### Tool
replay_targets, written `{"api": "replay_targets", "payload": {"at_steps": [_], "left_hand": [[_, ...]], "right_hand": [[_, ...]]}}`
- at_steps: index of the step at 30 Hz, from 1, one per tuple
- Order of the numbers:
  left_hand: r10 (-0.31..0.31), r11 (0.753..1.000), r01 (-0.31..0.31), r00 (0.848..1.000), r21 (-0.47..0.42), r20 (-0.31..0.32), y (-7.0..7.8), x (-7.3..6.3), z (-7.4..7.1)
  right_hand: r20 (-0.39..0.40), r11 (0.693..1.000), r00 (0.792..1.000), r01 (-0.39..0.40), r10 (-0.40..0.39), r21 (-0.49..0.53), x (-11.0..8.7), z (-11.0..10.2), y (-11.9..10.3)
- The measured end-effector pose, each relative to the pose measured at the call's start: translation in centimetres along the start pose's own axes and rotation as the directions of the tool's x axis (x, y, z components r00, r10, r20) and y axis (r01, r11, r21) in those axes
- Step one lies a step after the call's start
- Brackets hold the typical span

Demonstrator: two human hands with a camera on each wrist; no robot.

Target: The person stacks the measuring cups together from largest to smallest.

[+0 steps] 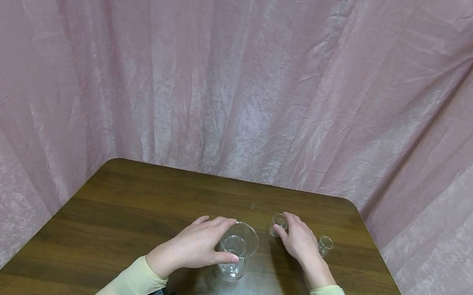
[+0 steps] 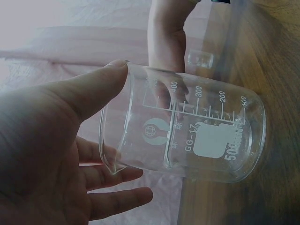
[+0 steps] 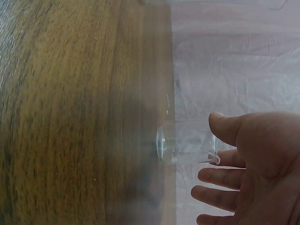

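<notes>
My left hand (image 1: pixel 198 245) holds a large clear 500 ml glass beaker (image 2: pixel 206 129) at its rim. In the left wrist view the thumb lies on one side of the rim, and the fingers reach round the other side near the spout. Through its wall shows the rim of a smaller glass vessel (image 1: pixel 234 245) nested inside. Further right, my right hand (image 1: pixel 299 238) pinches the rim of a small glass beaker (image 3: pixel 187 142) between thumb and forefinger, its other fingers spread. The small beaker's base is down at the tabletop.
Just right of my right hand stands another small glass beaker (image 1: pixel 325 245). A tiny clear thing (image 1: pixel 252 206) lies farther back on the brown wooden table (image 1: pixel 141 195). Pink curtains (image 1: pixel 240 97) hang behind the table's far edge and along its sides.
</notes>
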State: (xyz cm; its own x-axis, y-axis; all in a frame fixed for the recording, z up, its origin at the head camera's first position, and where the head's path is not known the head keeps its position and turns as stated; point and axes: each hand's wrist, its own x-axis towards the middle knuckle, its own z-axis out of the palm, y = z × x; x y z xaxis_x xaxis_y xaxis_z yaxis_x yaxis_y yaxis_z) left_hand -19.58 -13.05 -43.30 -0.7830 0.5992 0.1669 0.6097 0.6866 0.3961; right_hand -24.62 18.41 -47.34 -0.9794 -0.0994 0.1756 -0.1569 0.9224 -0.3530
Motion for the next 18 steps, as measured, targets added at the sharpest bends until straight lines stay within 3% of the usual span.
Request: {"api": "replay_targets", "payload": {"at_steps": [18], "left_hand": [[0.004,1.0,-0.004,1.0,0.012,0.001,-0.09,-0.01,0.06]], "right_hand": [[0.0,1.0,1.0,-0.004,0.004,0.0,-0.07,0.12,-0.06]]}}
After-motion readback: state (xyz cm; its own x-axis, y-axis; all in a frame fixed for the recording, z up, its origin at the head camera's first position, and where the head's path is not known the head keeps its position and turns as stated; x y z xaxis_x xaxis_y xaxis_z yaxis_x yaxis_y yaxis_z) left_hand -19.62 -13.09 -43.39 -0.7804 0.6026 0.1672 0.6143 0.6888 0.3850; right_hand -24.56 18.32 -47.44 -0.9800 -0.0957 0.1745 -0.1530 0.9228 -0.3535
